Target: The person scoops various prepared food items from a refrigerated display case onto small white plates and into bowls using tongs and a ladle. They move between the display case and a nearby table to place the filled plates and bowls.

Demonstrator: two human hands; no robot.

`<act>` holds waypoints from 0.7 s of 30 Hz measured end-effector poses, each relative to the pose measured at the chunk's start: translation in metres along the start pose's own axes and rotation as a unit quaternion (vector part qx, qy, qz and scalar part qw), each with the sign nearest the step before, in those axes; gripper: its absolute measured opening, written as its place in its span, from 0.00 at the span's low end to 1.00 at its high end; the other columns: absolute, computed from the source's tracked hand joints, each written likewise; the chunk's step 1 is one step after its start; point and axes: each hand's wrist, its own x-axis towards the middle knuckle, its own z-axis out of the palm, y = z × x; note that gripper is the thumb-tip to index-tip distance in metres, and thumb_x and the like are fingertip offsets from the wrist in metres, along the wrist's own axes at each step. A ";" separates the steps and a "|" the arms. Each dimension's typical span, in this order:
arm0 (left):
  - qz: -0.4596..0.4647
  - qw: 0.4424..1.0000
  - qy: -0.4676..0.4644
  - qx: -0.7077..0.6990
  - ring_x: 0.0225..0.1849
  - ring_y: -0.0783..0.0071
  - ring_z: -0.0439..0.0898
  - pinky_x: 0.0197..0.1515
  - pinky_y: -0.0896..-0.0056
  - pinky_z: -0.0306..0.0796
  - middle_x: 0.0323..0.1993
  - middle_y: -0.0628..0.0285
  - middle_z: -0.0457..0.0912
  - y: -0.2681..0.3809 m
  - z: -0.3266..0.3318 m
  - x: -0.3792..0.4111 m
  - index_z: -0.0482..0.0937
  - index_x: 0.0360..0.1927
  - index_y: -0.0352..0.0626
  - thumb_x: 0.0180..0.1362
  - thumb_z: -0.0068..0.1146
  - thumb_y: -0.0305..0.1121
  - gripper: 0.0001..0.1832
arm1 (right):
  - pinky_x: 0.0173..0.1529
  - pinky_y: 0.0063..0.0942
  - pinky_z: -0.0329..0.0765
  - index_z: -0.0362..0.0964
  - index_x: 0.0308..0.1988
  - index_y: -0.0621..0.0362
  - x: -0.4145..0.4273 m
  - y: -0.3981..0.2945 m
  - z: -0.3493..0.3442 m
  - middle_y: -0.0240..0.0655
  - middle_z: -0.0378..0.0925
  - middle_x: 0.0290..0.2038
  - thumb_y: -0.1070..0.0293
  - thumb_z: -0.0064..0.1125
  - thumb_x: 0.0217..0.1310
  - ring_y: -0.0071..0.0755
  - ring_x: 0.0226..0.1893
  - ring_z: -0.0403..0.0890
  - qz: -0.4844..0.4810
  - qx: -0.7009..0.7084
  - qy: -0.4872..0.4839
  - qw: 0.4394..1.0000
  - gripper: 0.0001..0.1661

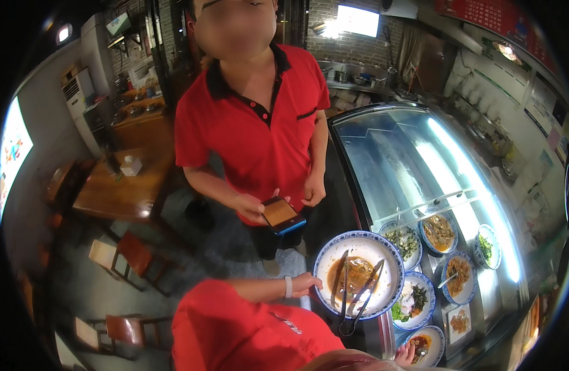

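My left hand (307, 284), with a pale band on the wrist, grips the left rim of a large blue-and-white bowl (324, 292). Brown liquid with bits in it (358, 271) pools at its bottom. A pair of metal tongs (345, 297) leans in this bowl, its bent end jutting over the near rim. Lower down, my right hand (405, 355) has its fingers over the left rim of a smaller patterned bowl (436, 348) of dark red-brown sauce. Part of this hand is hidden by my clothing.
A glass-fronted display counter (382, 157) holds several bowls, including mixed greens (407, 301) and a bowl with a spoon (458, 278). Facing me, a person in a red shirt (270, 153) holds a phone (282, 215). Left are a wooden table (122, 195) and chairs (133, 252).
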 end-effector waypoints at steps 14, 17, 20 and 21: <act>-0.010 0.995 -0.043 0.093 0.37 0.59 0.82 0.38 0.55 0.81 0.38 0.49 0.80 0.017 -0.090 -0.003 0.71 0.48 0.27 0.47 0.51 0.21 0.21 | 0.46 0.39 0.75 0.64 0.55 0.65 -0.185 -0.116 0.206 0.56 0.70 0.46 0.52 0.70 0.44 0.56 0.44 0.75 -0.234 -0.397 -0.351 0.815 0.43; -0.013 0.994 -0.055 0.095 0.35 0.58 0.82 0.38 0.58 0.80 0.36 0.48 0.80 0.009 -0.090 -0.008 0.72 0.45 0.25 0.47 0.52 0.22 0.19 | 0.45 0.40 0.75 0.56 0.61 0.66 -0.201 -0.127 0.198 0.58 0.71 0.43 0.45 0.70 0.43 0.55 0.43 0.76 -0.203 -0.452 -0.366 0.788 0.53; -0.032 0.993 -0.067 0.092 0.35 0.58 0.82 0.38 0.58 0.80 0.36 0.48 0.80 -0.006 -0.092 -0.010 0.73 0.45 0.24 0.46 0.53 0.22 0.20 | 0.43 0.42 0.76 0.47 0.64 0.67 -0.223 -0.134 0.185 0.58 0.72 0.41 0.42 0.70 0.40 0.55 0.41 0.76 -0.159 -0.518 -0.367 0.756 0.63; -0.037 0.992 -0.075 0.092 0.35 0.59 0.82 0.38 0.58 0.80 0.36 0.48 0.80 -0.009 -0.085 -0.016 0.73 0.45 0.24 0.46 0.53 0.21 0.20 | 0.43 0.42 0.76 0.46 0.65 0.67 -0.229 -0.139 0.179 0.58 0.72 0.41 0.43 0.71 0.40 0.55 0.41 0.77 -0.134 -0.538 -0.365 0.748 0.63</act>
